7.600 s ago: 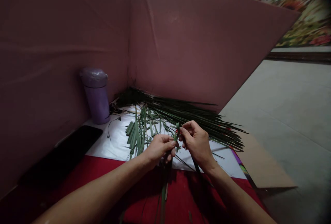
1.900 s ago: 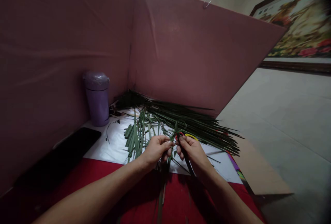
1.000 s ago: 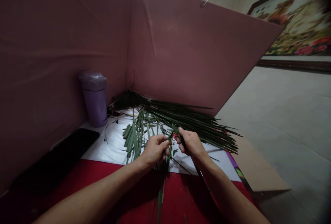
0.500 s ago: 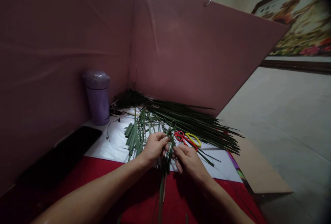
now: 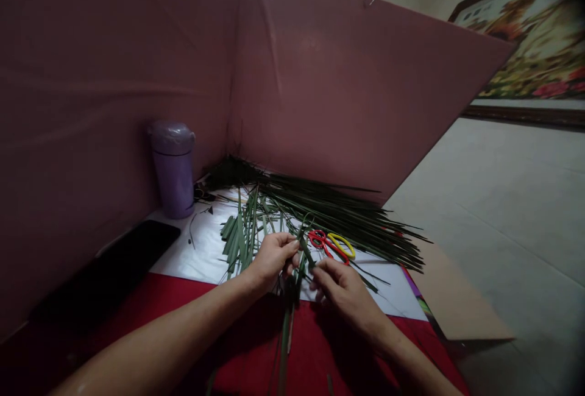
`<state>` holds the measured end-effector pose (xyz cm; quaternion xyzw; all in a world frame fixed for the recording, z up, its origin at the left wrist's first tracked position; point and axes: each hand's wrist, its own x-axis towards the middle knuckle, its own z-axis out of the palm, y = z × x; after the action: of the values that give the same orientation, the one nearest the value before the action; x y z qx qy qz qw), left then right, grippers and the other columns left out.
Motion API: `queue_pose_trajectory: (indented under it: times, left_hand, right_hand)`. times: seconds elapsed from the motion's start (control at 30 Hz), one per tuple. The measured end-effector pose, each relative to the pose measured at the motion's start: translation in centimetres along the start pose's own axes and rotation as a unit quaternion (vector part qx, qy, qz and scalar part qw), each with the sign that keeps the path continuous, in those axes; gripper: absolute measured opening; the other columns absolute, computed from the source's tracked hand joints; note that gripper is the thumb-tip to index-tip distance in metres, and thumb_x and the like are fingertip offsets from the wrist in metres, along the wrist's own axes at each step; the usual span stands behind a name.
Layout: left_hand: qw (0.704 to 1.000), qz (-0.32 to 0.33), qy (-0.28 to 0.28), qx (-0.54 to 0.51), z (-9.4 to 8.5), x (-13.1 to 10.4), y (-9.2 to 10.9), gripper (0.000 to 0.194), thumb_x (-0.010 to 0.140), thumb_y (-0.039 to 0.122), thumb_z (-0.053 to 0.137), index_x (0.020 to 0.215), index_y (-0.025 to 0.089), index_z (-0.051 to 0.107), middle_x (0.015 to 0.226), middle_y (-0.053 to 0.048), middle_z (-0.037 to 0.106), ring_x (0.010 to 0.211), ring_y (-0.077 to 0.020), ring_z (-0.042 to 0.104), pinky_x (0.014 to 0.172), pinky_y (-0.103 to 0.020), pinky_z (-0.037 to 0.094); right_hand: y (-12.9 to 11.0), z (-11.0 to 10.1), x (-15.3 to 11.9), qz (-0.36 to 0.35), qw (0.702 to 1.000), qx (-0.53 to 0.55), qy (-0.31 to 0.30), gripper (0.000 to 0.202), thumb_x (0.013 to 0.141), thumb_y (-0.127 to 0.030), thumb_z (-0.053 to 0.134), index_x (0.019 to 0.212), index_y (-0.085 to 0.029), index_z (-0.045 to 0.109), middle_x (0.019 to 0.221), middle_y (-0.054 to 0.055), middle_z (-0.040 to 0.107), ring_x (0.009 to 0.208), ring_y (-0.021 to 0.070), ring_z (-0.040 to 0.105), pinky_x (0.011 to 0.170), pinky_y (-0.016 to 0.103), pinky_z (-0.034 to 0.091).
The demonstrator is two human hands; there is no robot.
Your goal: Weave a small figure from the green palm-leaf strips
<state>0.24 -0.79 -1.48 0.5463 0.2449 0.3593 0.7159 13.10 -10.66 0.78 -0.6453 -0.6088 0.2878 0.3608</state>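
Observation:
Long green leaf strips (image 5: 286, 323) hang from between my hands over the red cloth. My left hand (image 5: 276, 256) is closed in a pinch on their upper part, where a thin loop sticks up. To the right, my right hand (image 5: 336, 280) pinches the end of one strip, which slants down from the left fingertips. Scissors with red handles (image 5: 319, 239) and a yellow-handled pair (image 5: 342, 246) lie just beyond my right hand. Cut leaf pieces (image 5: 233, 240) rest on the white sheet beyond my left hand.
A large pile of long dark leaves (image 5: 342, 207) runs along the pink partition (image 5: 329, 91). At the left stand a purple tumbler (image 5: 173, 170) and a flat black object (image 5: 114, 268). Brown cardboard (image 5: 466, 298) is at the right.
My right hand has moved slightly right and away from my left hand, drawing a leaf strip out to the side. My left hand has stayed almost in place.

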Motion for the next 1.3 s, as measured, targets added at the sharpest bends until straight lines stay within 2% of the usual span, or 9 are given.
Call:
queue_pose_trajectory:
  times: [0.1,0.2,0.33,0.47,0.63,0.77,0.93,1.1,1.3]
  left_hand:
    - [1.0,-0.011,-0.008,-0.007,0.1,-0.1,0.0,0.023,0.071,0.035,0.054,0.064,0.014,0.047,0.046,0.004,0.049,0.031,-0.0044,0.039,0.031,-0.016,0.027]
    - [1.0,-0.022,-0.02,-0.009,0.3,-0.3,0.2,0.024,0.071,0.036,0.054,0.064,0.015,0.046,0.047,0.003,0.051,0.031,-0.0051,0.04,0.029,-0.016,0.027]
    - [0.999,-0.03,-0.036,-0.014,0.5,-0.5,0.4,0.027,0.07,0.038,0.055,0.063,0.014,0.047,0.047,0.002,0.051,0.031,-0.0053,0.041,0.029,-0.016,0.029]
    - [0.998,-0.033,-0.04,-0.026,0.5,-0.5,0.5,0.028,0.07,0.038,0.056,0.063,0.014,0.046,0.047,0.002,0.052,0.03,-0.005,0.041,0.028,-0.016,0.029]
    - [0.998,-0.04,-0.035,-0.027,0.6,-0.6,0.6,0.028,0.069,0.039,0.057,0.064,0.014,0.046,0.047,0.003,0.052,0.031,-0.005,0.041,0.028,-0.016,0.03]
    - [0.999,-0.04,-0.031,-0.016,0.5,-0.6,0.6,0.027,0.069,0.038,0.057,0.063,0.014,0.046,0.046,0.003,0.051,0.031,-0.005,0.041,0.029,-0.016,0.03]
    - [0.999,-0.035,-0.027,-0.016,0.2,-0.4,0.4,0.026,0.07,0.037,0.056,0.061,0.014,0.047,0.044,0.004,0.049,0.031,-0.0053,0.04,0.029,-0.016,0.029]
    - [0.997,-0.048,-0.043,-0.047,0.1,-0.2,0.0,0.027,0.07,0.037,0.057,0.062,0.014,0.047,0.047,0.003,0.051,0.031,-0.0045,0.041,0.03,-0.016,0.029]
    - [0.997,-0.04,-0.052,-0.032,0.1,-0.3,0.1,0.028,0.07,0.038,0.056,0.061,0.014,0.046,0.047,0.002,0.051,0.031,-0.0048,0.041,0.03,-0.016,0.03]
  right_hand:
    - [-1.1,-0.9,1.3,-0.077,0.984,-0.094,0.133,0.018,0.085,-0.032,0.041,0.092,-0.02,0.053,0.077,0.005,0.061,0.067,0.0167,0.056,0.058,0.025,0.042]
    - [-1.3,-1.3,2.7,-0.121,0.967,-0.148,0.169,0.02,0.085,-0.027,0.041,0.102,-0.021,0.05,0.083,0.006,0.062,0.072,0.0184,0.058,0.062,0.026,0.042]
    - [-0.5,-1.4,4.1,-0.189,0.944,-0.216,0.161,0.018,0.085,-0.022,0.042,0.099,-0.021,0.054,0.085,0.005,0.063,0.075,0.0173,0.058,0.065,0.024,0.041]
    - [0.0,-1.9,4.7,-0.262,0.903,-0.296,0.167,0.019,0.085,-0.02,0.043,0.097,-0.018,0.057,0.087,0.007,0.062,0.077,0.0163,0.058,0.068,0.023,0.04]
    - [0.0,-2.7,5.1,-0.312,0.847,-0.396,0.167,0.02,0.085,-0.015,0.044,0.093,-0.019,0.062,0.082,0.005,0.061,0.07,0.0117,0.056,0.061,0.019,0.037]
    - [-0.4,-3.1,5.1,-0.33,0.81,-0.462,0.147,0.025,0.082,-0.009,0.044,0.092,-0.021,0.063,0.083,0.004,0.061,0.071,0.0114,0.055,0.058,0.02,0.034]
    - [-0.9,-3.3,5.3,-0.342,0.804,-0.475,0.105,0.025,0.082,-0.006,0.041,0.09,-0.018,0.061,0.083,0.005,0.059,0.075,0.0125,0.053,0.061,0.02,0.036]
    - [-0.7,-3.2,5.6,-0.352,0.806,-0.464,0.105,0.02,0.083,-0.008,0.04,0.089,-0.015,0.058,0.08,0.006,0.058,0.076,0.0138,0.052,0.065,0.021,0.038]
    - [-1.0,-3.2,5.7,-0.355,0.782,-0.504,0.094,0.021,0.083,-0.008,0.039,0.084,-0.016,0.058,0.081,0.006,0.057,0.075,0.0148,0.05,0.062,0.023,0.035]
